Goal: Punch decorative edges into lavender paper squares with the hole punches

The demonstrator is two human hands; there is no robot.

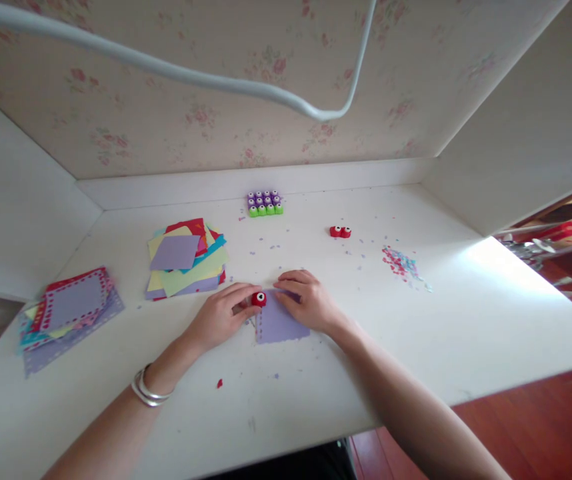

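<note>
A purple paper sheet (283, 323) lies on the white table in front of me, with a row of small punched holes along its left edge. At the sheet's upper left corner is a small red punch (259, 299), pinched between the fingers of my left hand (225, 315). My right hand (309, 300) rests on the upper right part of the sheet, its fingers apart and pointing left, holding nothing. Silver bangles circle my left wrist.
Coloured paper sheets (186, 260) lie stacked at the left, and punched sheets (73, 303) farther left. Purple and green punches (266, 203) stand near the wall. Two red punches (341, 232) and a confetti pile (403, 265) lie at the right. A white cable hangs above.
</note>
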